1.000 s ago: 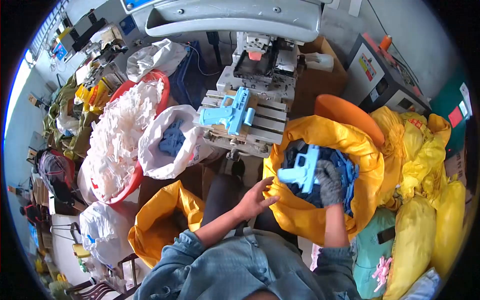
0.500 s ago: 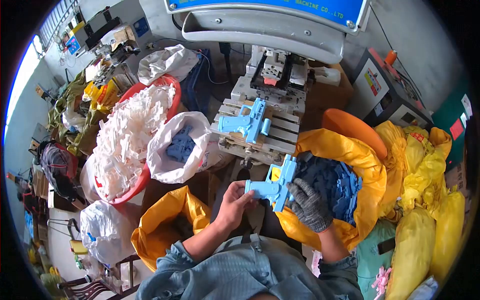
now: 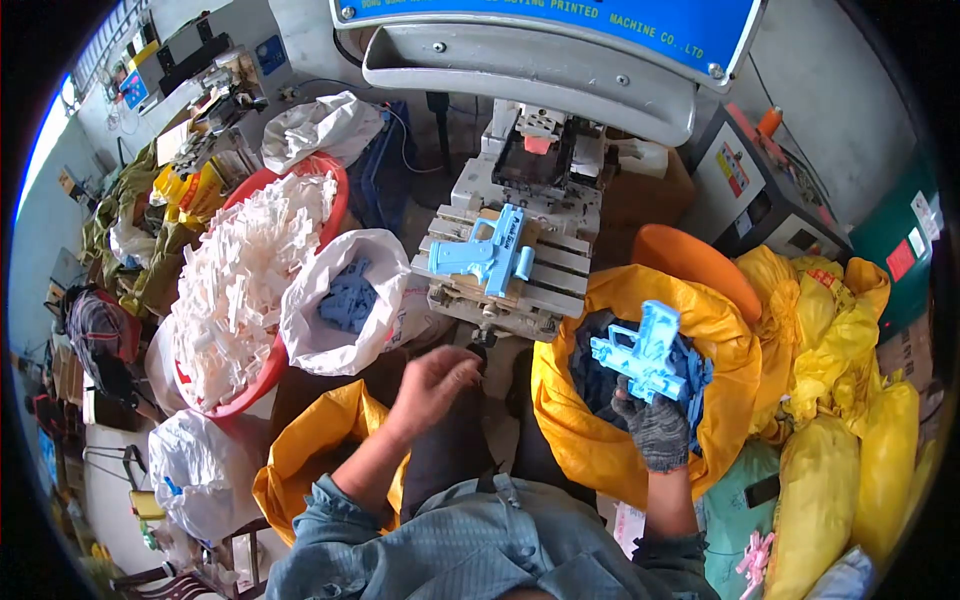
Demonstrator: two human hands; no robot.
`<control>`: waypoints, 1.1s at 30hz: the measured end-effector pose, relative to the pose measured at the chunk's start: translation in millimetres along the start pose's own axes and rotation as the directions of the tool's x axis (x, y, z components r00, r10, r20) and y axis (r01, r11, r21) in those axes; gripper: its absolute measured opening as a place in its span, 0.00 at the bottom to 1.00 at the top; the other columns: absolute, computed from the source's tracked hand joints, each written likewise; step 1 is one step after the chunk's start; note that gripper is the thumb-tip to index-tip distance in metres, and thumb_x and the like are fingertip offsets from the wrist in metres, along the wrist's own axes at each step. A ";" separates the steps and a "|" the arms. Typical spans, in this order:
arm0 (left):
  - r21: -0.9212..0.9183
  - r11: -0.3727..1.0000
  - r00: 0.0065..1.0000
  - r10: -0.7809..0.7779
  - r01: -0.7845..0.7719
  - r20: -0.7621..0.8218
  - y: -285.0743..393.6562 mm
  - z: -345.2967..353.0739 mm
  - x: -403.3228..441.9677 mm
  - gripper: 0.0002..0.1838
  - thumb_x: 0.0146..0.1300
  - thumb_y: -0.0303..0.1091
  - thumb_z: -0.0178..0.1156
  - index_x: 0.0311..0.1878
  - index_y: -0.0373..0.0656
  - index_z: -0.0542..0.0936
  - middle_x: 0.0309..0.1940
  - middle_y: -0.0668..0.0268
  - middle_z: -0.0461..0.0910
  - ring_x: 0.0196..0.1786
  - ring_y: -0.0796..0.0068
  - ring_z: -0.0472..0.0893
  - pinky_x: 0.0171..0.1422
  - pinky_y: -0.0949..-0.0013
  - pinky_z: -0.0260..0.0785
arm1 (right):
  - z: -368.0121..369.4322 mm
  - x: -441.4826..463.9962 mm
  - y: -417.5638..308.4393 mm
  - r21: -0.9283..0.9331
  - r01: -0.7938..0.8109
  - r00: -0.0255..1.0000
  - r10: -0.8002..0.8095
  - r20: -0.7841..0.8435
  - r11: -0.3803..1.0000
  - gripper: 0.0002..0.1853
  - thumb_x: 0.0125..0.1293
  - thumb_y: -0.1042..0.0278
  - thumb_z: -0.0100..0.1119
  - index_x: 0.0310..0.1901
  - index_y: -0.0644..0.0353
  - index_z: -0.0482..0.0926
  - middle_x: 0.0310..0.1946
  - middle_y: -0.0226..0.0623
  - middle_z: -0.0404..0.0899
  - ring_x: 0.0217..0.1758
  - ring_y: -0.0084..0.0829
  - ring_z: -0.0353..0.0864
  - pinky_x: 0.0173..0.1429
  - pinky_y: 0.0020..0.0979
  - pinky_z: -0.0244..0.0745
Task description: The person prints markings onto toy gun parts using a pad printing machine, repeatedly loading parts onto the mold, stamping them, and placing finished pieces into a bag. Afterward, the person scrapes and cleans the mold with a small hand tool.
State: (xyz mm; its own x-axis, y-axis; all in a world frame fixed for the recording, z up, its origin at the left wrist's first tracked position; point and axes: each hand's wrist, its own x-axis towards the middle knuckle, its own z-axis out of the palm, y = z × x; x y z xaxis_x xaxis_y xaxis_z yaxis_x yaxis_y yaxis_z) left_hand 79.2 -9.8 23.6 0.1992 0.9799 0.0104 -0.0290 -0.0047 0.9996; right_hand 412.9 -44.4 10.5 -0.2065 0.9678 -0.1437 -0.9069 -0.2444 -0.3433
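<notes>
Over orange sack (image 3: 570, 425), right fingers (image 3: 626, 402) clamp blue toy pistol (image 3: 648, 362), muzzle left, long axis dipping rightward; left fingers (image 3: 460, 372): spread unclear.

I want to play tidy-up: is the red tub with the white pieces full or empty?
Full: the white pieces are heaped right across the red tub.

Workshop with a printing machine (image 3: 535, 170)

- We can read "PRINTED MACHINE CO.,LTD" in yellow on the blue sign (image 3: 600, 22); its left part is cut off.
- We see dark lettering on the light-blue toy gun (image 3: 508, 236) on the slotted metal table (image 3: 562, 275), too small for us to read.
- We cannot read the coloured label (image 3: 732, 170) on the grey box (image 3: 775, 200).
</notes>
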 end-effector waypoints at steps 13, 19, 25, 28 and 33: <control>0.128 0.991 0.972 -0.009 0.041 -0.236 -23.5 -56.6 0.9 0.11 0.66 0.32 0.53 0.36 0.33 0.77 0.29 0.66 0.79 0.31 0.82 0.76 0.38 0.78 0.68 | -69.1 -7.4 30.3 -0.637 0.048 0.965 -0.201 -0.170 0.769 0.22 0.60 0.58 0.59 0.53 0.58 0.70 0.47 0.42 0.75 0.41 0.41 0.77 0.45 0.39 0.75; -0.065 0.998 0.977 -0.011 -0.003 -0.211 -22.6 -21.1 -11.6 0.12 0.64 0.36 0.56 0.40 0.35 0.77 0.32 0.68 0.79 0.36 0.81 0.76 0.43 0.77 0.69 | -20.1 -9.9 62.8 -0.399 -0.095 0.995 0.075 -0.065 0.912 0.14 0.61 0.67 0.59 0.47 0.60 0.74 0.38 0.35 0.78 0.34 0.29 0.77 0.37 0.30 0.74; -0.552 0.833 0.999 -0.051 0.040 -0.004 -24.5 53.8 -13.6 0.17 0.63 0.32 0.56 0.54 0.42 0.68 0.44 0.68 0.74 0.45 0.78 0.74 0.51 0.71 0.67 | -26.8 0.3 119.0 -0.953 0.194 0.954 -0.273 0.128 0.232 0.15 0.55 0.59 0.63 0.40 0.58 0.78 0.33 0.40 0.80 0.32 0.37 0.80 0.38 0.35 0.74; -0.809 0.576 0.988 -0.153 0.119 0.037 -40.9 64.4 2.6 0.05 0.64 0.30 0.54 0.43 0.46 0.73 0.37 0.72 0.76 0.40 0.81 0.75 0.45 0.74 0.70 | 51.5 2.9 111.0 -0.822 0.459 0.827 -0.176 0.534 -0.337 0.21 0.47 0.58 0.66 0.43 0.56 0.76 0.39 0.43 0.77 0.43 0.46 0.77 0.48 0.41 0.72; -0.858 0.494 0.955 -0.297 0.143 -0.012 -46.8 81.3 -2.2 0.05 0.65 0.31 0.53 0.43 0.46 0.72 0.35 0.72 0.76 0.38 0.80 0.77 0.45 0.73 0.72 | 34.6 8.4 135.8 -0.840 0.352 0.894 -0.117 0.432 -0.412 0.27 0.49 0.57 0.65 0.49 0.60 0.70 0.42 0.46 0.74 0.45 0.49 0.74 0.49 0.42 0.70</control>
State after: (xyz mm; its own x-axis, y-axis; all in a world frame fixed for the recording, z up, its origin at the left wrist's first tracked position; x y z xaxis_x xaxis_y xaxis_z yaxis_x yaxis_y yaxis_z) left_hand 159.7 -28.0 -20.9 0.1870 0.9396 -0.2868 -0.8259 0.3084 0.4719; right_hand 275.2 -67.5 -5.2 -0.2368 0.9199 0.3127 0.6099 0.3913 -0.6891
